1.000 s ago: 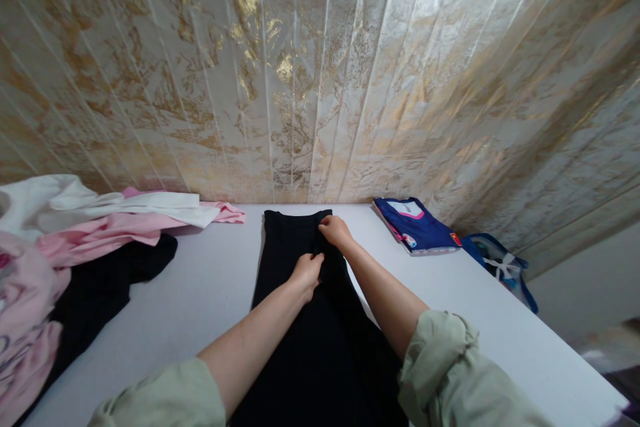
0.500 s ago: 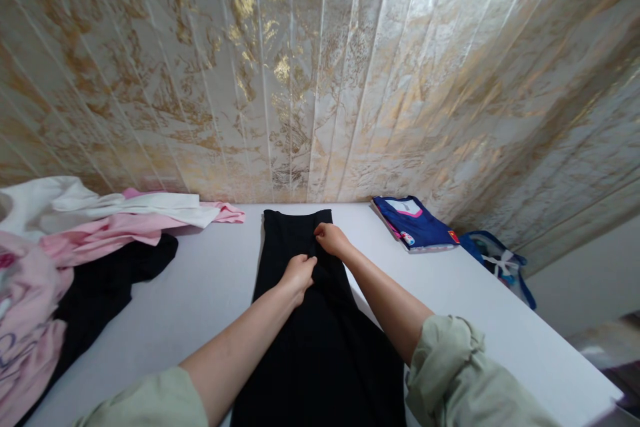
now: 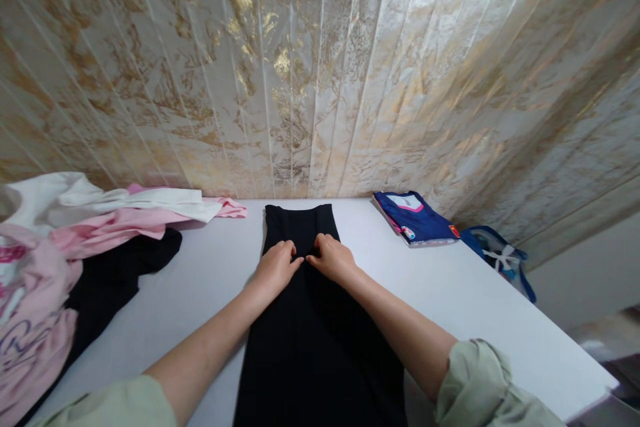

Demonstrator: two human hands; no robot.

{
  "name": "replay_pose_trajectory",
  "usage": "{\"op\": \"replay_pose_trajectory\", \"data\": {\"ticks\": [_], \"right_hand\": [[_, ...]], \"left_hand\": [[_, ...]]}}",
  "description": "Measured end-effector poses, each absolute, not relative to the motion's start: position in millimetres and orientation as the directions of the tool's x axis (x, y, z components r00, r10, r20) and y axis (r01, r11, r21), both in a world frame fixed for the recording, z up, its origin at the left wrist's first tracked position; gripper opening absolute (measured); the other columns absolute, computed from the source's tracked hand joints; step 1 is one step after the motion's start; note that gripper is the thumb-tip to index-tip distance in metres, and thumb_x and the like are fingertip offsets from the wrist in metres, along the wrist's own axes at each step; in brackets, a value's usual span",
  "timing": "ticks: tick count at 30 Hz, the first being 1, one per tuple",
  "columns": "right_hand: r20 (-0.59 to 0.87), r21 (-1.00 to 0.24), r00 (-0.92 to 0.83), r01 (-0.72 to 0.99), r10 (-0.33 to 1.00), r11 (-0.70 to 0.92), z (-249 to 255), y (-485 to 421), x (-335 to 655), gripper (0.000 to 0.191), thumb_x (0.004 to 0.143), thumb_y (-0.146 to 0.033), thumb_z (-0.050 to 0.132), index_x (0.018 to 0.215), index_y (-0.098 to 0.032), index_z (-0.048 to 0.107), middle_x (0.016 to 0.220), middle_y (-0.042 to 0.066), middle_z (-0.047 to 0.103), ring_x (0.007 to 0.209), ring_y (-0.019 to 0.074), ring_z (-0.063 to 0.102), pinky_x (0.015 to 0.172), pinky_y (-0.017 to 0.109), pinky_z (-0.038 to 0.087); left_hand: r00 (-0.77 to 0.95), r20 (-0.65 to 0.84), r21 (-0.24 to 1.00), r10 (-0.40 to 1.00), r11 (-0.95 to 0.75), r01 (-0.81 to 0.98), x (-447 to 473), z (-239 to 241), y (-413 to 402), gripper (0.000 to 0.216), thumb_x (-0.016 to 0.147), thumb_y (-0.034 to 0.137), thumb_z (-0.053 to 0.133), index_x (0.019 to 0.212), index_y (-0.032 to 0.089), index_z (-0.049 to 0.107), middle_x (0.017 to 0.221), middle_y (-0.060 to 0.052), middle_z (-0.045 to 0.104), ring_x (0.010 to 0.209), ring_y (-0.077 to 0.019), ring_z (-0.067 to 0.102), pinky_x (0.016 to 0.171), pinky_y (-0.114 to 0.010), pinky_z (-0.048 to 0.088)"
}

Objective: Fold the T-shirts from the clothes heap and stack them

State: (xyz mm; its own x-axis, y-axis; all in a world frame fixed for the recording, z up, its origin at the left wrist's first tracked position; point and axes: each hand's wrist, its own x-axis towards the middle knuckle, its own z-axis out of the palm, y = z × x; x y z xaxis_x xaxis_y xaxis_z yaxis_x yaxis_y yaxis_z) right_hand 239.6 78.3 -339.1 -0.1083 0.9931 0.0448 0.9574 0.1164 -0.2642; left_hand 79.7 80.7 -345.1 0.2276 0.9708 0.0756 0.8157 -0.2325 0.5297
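A long black garment (image 3: pixel 320 353) lies lengthwise before me, narrow at its far end and wider near me. Its exact kind is hard to tell. My left hand (image 3: pixel 276 268) is on the upper part of it, fingers curled and thumb pointing inward, gripping the cloth. Close beside it, my right hand (image 3: pixel 334 259) mirrors that hold, thumb toward the left thumb. The two thumbs almost meet on the dark cloth. The near end of the garment runs out of view.
A heap of loose pink, white and black clothes (image 3: pixel 110 227) lies at the left on the white table (image 3: pixel 430 293). Folded navy clothing (image 3: pixel 420 217) sits at the far right edge. A blue-edged clear bag (image 3: pixel 500 257) is beyond that edge. A patterned curtain (image 3: pixel 300 80) hangs behind.
My left hand has shifted left and slightly up the garment. My right hand has come down beside it from the garment's right edge. The cloth's right part lies flatter.
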Motion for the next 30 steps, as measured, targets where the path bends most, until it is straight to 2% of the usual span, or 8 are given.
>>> {"op": "replay_pose_trajectory", "data": {"ticks": [2, 4, 6, 10, 15, 21, 26, 30], "right_hand": [[0.06, -0.221, -0.079, 0.971, 0.995, 0.09, -344, 77, 235, 0.03, 0.083, -0.038, 0.061, 0.105, -0.02, 0.053, 0.108, 0.008, 0.061, 0.092, 0.022, 0.061, 0.066, 0.028, 0.04], [0.064, -0.204, -0.067, 0.976, 0.996, 0.079, -346, 79, 234, 0.023, 0.085, -0.029, 0.057, 0.105, -0.021, 0.051, 0.108, 0.008, 0.061, 0.092, 0.0213, 0.061, 0.065, 0.028, 0.039], [0.072, -0.212, -0.059, 0.975, 0.996, 0.073, -348, 82, 235, 0.017, 0.086, -0.023, 0.052, 0.103, -0.021, 0.051, 0.104, 0.006, 0.062, 0.09, 0.0197, 0.062, 0.065, 0.028, 0.038], [0.104, -0.282, -0.031, 0.958, 0.994, 0.059, -352, 87, 241, 0.014, 0.086, -0.022, 0.05, 0.1, -0.023, 0.052, 0.101, 0.003, 0.063, 0.088, 0.0175, 0.06, 0.065, 0.026, 0.035], [0.159, -0.39, -0.023, 0.917, 0.987, 0.084, -355, 90, 240, 0.013, 0.086, -0.025, 0.053, 0.099, -0.023, 0.053, 0.096, 0.001, 0.064, 0.084, 0.0159, 0.059, 0.063, 0.025, 0.034], [0.098, -0.43, -0.086, 0.895, 0.991, 0.12, -357, 89, 238, 0.018, 0.086, -0.027, 0.055, 0.102, -0.022, 0.063, 0.101, 0.004, 0.065, 0.091, 0.0178, 0.06, 0.07, 0.025, 0.04], [0.049, -0.514, -0.204, 0.834, 0.978, 0.2, -355, 87, 247, 0.03, 0.091, -0.016, 0.046, 0.111, -0.02, 0.068, 0.108, 0.007, 0.066, 0.103, 0.0179, 0.061, 0.087, 0.025, 0.043], [0.065, -0.502, -0.244, 0.83, 0.968, 0.243, -355, 83, 250, 0.038, 0.091, -0.012, 0.042, 0.119, -0.021, 0.066, 0.11, 0.009, 0.061, 0.099, 0.0174, 0.062, 0.087, 0.026, 0.045]], "left_hand": [[0.208, 0.074, 0.396, 0.975, -0.22, 0.891, 89, -347, 79, 0.018, 0.083, 0.031, 0.062, 0.094, 0.017, 0.057, 0.097, -0.008, 0.064, 0.093, -0.0235, 0.061, 0.076, -0.031, 0.044], [0.18, 0.077, 0.286, 0.981, -0.195, 0.938, 96, -348, 79, 0.022, 0.084, 0.031, 0.061, 0.1, 0.017, 0.055, 0.102, -0.01, 0.064, 0.096, -0.0249, 0.062, 0.075, -0.032, 0.044], [0.161, 0.083, 0.264, 0.983, -0.178, 0.948, 100, -348, 81, 0.018, 0.084, 0.024, 0.058, 0.1, 0.017, 0.054, 0.102, -0.01, 0.064, 0.096, -0.0252, 0.063, 0.073, -0.032, 0.044], [0.141, 0.114, 0.307, 0.983, -0.17, 0.936, 101, -346, 85, 0.01, 0.086, 0.017, 0.05, 0.096, 0.019, 0.053, 0.098, -0.007, 0.065, 0.09, -0.0225, 0.064, 0.07, -0.03, 0.043], [0.134, 0.152, 0.405, 0.979, -0.186, 0.895, 103, -346, 91, 0.011, 0.088, 0.019, 0.048, 0.098, 0.021, 0.051, 0.098, -0.005, 0.064, 0.09, -0.019, 0.063, 0.073, -0.028, 0.043], [0.216, 0.099, 0.487, 0.971, -0.237, 0.841, 100, -359, 97, 0.012, 0.085, 0.017, 0.053, 0.095, 0.018, 0.059, 0.094, -0.007, 0.066, 0.091, -0.0206, 0.064, 0.078, -0.029, 0.046], [0.309, 0.119, 0.55, 0.944, -0.321, 0.771, 86, -363, 96, 0.031, 0.084, 0.004, 0.042, 0.104, 0.016, 0.063, 0.1, -0.007, 0.067, 0.097, -0.0165, 0.064, 0.088, -0.027, 0.047], [0.386, 0.137, 0.56, 0.912, -0.393, 0.73, 80, -365, 92, 0.044, 0.079, -0.001, 0.041, 0.113, 0.015, 0.064, 0.105, -0.008, 0.064, 0.103, -0.016, 0.061, 0.096, -0.027, 0.045]]}}
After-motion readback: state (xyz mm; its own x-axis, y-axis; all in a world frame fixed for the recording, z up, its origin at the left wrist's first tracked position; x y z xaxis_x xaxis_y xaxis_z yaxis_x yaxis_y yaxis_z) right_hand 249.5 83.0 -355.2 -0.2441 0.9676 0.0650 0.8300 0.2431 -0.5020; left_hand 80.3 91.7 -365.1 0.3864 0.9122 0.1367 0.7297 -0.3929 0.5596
